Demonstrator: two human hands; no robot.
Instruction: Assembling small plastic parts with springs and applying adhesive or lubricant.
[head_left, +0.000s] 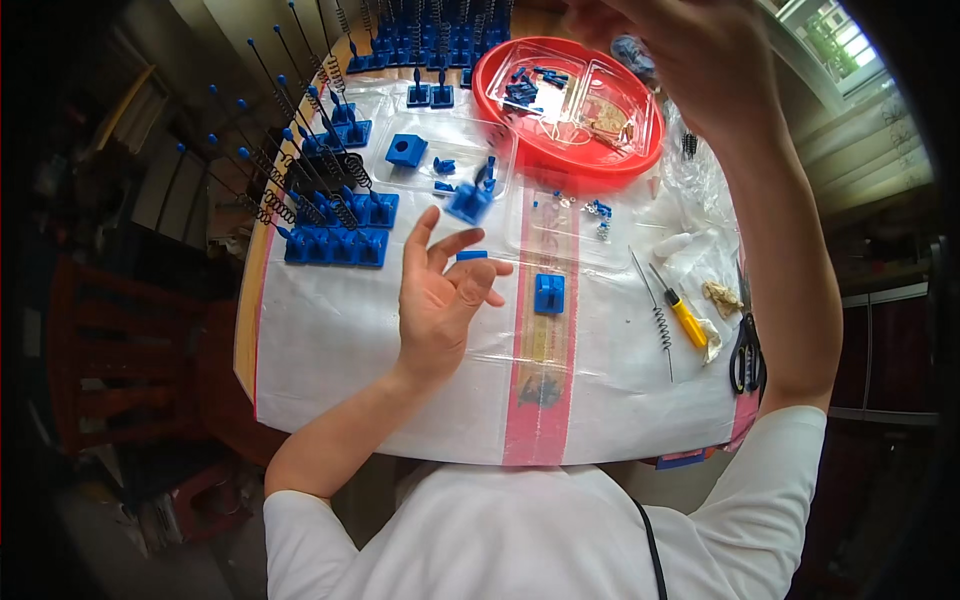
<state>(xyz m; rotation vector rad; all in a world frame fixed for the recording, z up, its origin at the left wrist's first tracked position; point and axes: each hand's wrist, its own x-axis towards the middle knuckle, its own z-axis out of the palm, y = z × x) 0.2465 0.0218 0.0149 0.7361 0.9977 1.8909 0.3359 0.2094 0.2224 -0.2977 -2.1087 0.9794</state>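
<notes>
Two bare hands over a plastic-covered tabletop [330, 340]: the left hand [440, 300] hovers palm-up, fingers spread and empty, beside a small blue block [549, 293] – the right hand [700, 60], grip hidden, reaches over the red tray [640, 150] of parts.

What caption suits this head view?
Open left hand above small blue plastic block; right hand raised beside round red plastic tray.

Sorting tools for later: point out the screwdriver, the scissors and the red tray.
screwdriver [686, 320], head view, on its yellow handle
scissors [746, 358], head view, on the black handles
red tray [497, 63], head view, on its left rim
</notes>
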